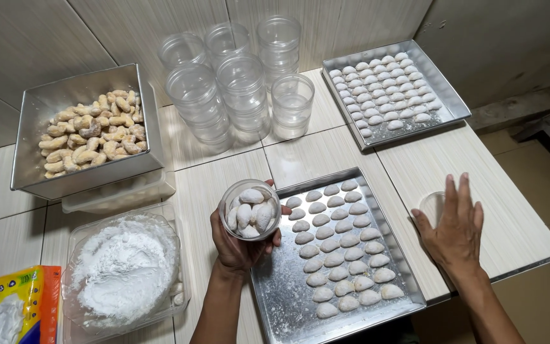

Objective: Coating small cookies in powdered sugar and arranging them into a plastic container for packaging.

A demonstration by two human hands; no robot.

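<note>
My left hand (237, 245) holds a small clear round jar (249, 210) filled with white sugar-dusted cookies, over the left edge of a metal tray (281, 286). That tray carries rows of the same white crescent cookies (338, 245). My right hand (456, 229) lies flat, fingers spread, on a clear round lid (432, 207) on the tiled surface to the right of the tray.
A second metal tray (444, 95) of white cookies sits at the back right. Stacks of empty clear jars (243, 89) stand at the back centre. At left are a metal pan (39, 108) of uncoated cookies, a clear tub of white powder (122, 271) and a tissue pack (14, 306).
</note>
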